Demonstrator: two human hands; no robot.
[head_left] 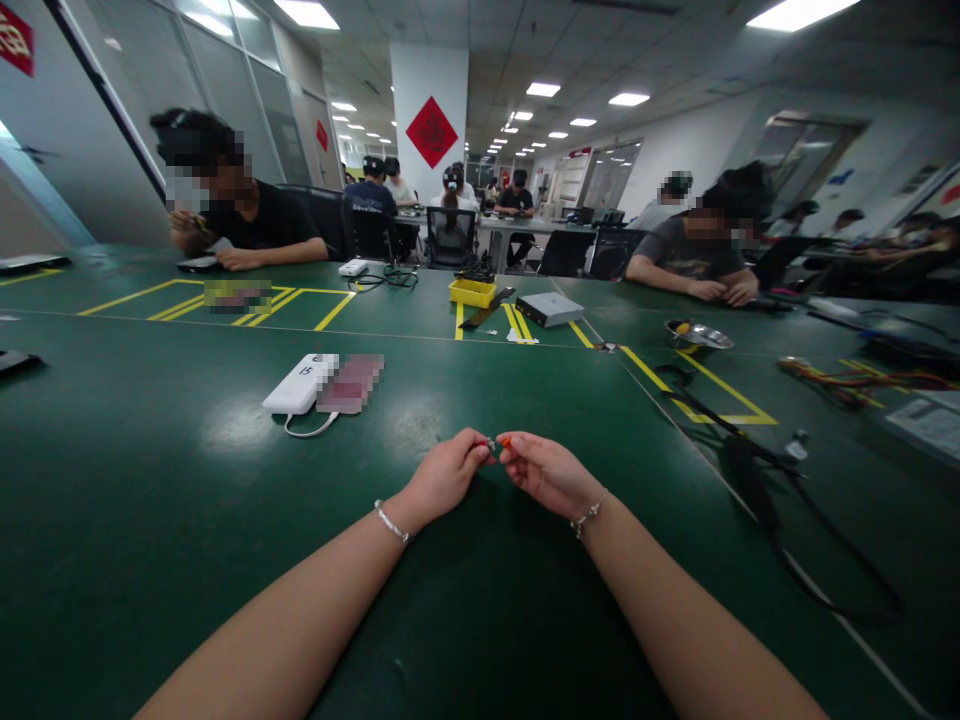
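Person's left hand (448,472) pinches small metallic piece (491,444); right hand (551,472) pinches small orange piece (507,442). Pieces just beside each other over counter (165,500), well short of far edge.

You face a white pillar (430,75) at twelve o'clock, glass partitions (214,75) between ten and eleven, a ceiling light (802,13) between one and two.

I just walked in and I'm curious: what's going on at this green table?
Someone's left hand pinches a small silvery piece and their right hand a small orange piece, fingertips close together; both pieces are too small to identify. A white power bank lies on the green table, ahead and to the left, with a yellow bin farther off.
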